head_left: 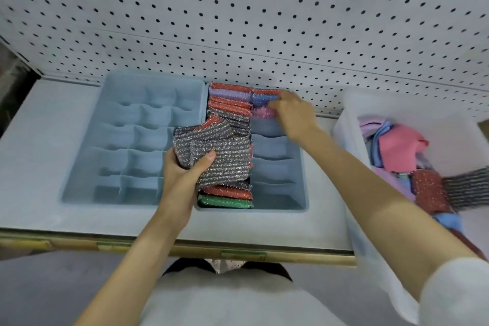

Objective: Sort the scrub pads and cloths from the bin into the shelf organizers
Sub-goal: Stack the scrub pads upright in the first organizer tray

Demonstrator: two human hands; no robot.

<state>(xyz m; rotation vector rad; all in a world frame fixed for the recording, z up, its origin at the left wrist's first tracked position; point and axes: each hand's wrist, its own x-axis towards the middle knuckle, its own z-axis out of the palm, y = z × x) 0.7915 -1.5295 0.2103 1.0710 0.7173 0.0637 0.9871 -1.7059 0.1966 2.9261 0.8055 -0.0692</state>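
Pads point(222, 151) in left hand point(182, 174).

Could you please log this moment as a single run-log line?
left hand: holds grey scrub pads | right hand: fingers on pink pad in right organizer | bin: cloths, pads inside

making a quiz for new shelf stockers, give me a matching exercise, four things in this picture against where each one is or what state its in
Things:
1 silver scrub pads
2 green scrub pad
3 pink cloth
4 left organizer

Places or states:
a in the clear bin
b no pads in its compartments
c gripped by the left hand
d near end of the right organizer

Pairs: 1-c, 2-d, 3-a, 4-b
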